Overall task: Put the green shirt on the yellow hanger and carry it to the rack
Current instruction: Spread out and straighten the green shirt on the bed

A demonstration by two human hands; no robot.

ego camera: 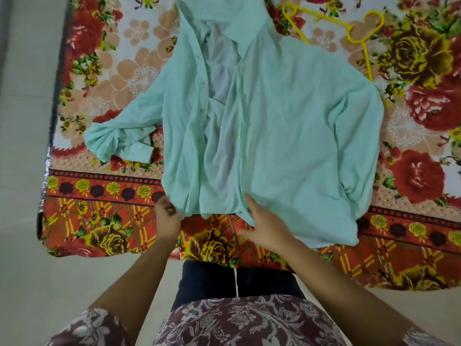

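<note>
The green shirt (287, 116) lies spread on the bed, unbuttoned, collar at the far end and hem toward me. Its left sleeve (119, 138) is bunched out to the left. My left hand (167, 216) pinches the hem's left corner with curled fingers. My right hand (264, 226) rests at the hem's middle, index finger and thumb extended, fingers partly under the cloth edge. The yellow hanger (359, 33) lies on the bed at the far right, partly covered by the shirt's right shoulder.
A floral bedsheet (424, 151) in red, yellow and peach covers the bed. The bed's left edge (50, 136) meets a pale tiled floor (22, 196). I stand against the near edge of the bed.
</note>
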